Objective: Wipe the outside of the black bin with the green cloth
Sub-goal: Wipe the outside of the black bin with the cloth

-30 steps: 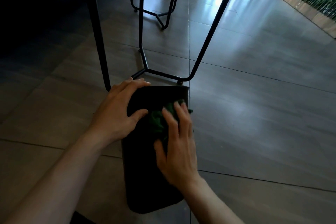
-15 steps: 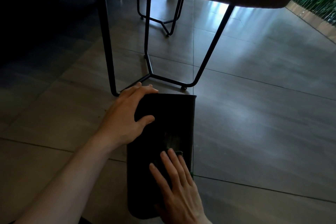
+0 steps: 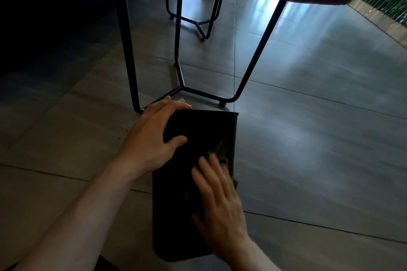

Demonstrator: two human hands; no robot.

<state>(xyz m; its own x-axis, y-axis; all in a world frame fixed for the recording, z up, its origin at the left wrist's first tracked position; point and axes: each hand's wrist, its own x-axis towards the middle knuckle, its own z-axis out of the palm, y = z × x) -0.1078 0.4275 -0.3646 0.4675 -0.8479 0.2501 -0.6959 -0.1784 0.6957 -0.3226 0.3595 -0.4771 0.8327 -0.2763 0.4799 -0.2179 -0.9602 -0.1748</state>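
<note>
While the black bin lies on its side on the tiled floor, just short of the table legs, both hands work on its upturned face. The left hand rests over the bin's far left corner, fingers draped past the edge and thumb flat on the panel, steadying it. The right hand, blurred with motion, lies flat with fingers fairly straight, pressing the green cloth against the bin's right half; only dark scraps of cloth show past the fingertips and at the right edge.

The main risk, as I judge it, is the cloth slipping out from under the flat palm, since nothing pinches it, leaving bare fingers rubbing the plastic. A hard stroke could also skid or roll the bin toward the table legs if the left hand eases off. The faces against the floor may simply go unwiped unless the bin is turned.

The bin's long axis runs from the person toward the table legs; the rounded end is nearest the person, the squarer end nearest the legs. Which end is the mouth I cannot tell.
</note>
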